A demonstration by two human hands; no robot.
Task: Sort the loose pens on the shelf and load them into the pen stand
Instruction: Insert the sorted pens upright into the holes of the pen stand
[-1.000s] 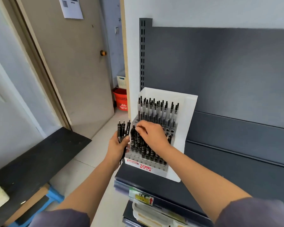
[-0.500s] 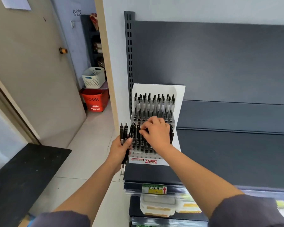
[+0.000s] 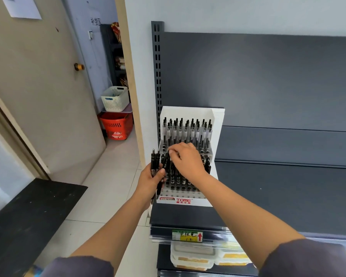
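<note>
The pens are slim black plastic clickers. I'd judge them light, stiff, and smooth enough to slide through a loose hold. A pinch near the clicker end should steer each tip into a hole best. A few stand bunched upright in the left hand, its grip wrapped round their lower barrels, just left of the stand. The right hand has its grip narrowed to a fingertip pinch on the top of one pen, which leans between the bunch and the stand's front rows. The stand is white card round a stepped rack of what looks like clear plastic. Its back rows are full of clear-barrelled pens, and some front holes are open. It sits at the left end of a dark, matte metal shelf.
</note>
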